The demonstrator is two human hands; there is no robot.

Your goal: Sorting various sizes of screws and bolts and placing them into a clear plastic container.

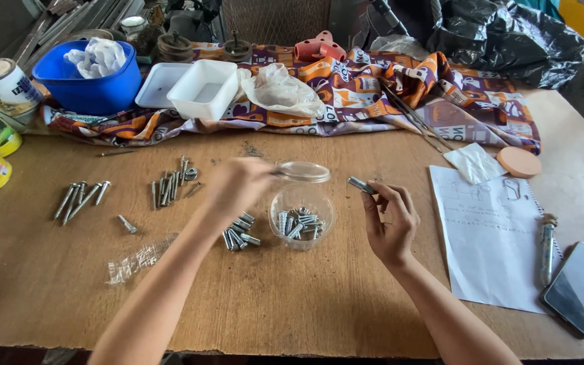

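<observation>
A: What is the biggest thing here?

B: The brown wooden tabletop (pixel 305 311). A bright patterned cloth (pixel 373 88) lies along its far side, with a blue bowl (pixel 89 84) and a white tub (pixel 204 88) on it.

A: And on the right?

B: A white sheet of paper (pixel 488 243), a dark phone (pixel 581 287) just beside it, and a round orange pad (pixel 518 162) near its top.

A: What are the hands doing?

B: The left hand (pixel 234 186) is blurry. It is up by the clear lid (pixel 303 172), which sits above the small clear jar (pixel 301 215). I cannot tell if it grips the lid or only touches it. The right hand (pixel 390 223) is curled, and its fingertips pinch one small grey bolt (pixel 359 184), lifted just to the right of the jar.

A: What is in the jar?

B: Shiny bolts. A little heap of bolts (pixel 238 235) lies just left of it. Further left are a bunch of screws (pixel 169 186) and a row of long screws (pixel 81 197).

A: How would you do this well?

B: I think you keep the lid well clear of the jar's mouth. Hold the bolt by its end and bring it low over the opening, so it cannot bounce out.
</observation>
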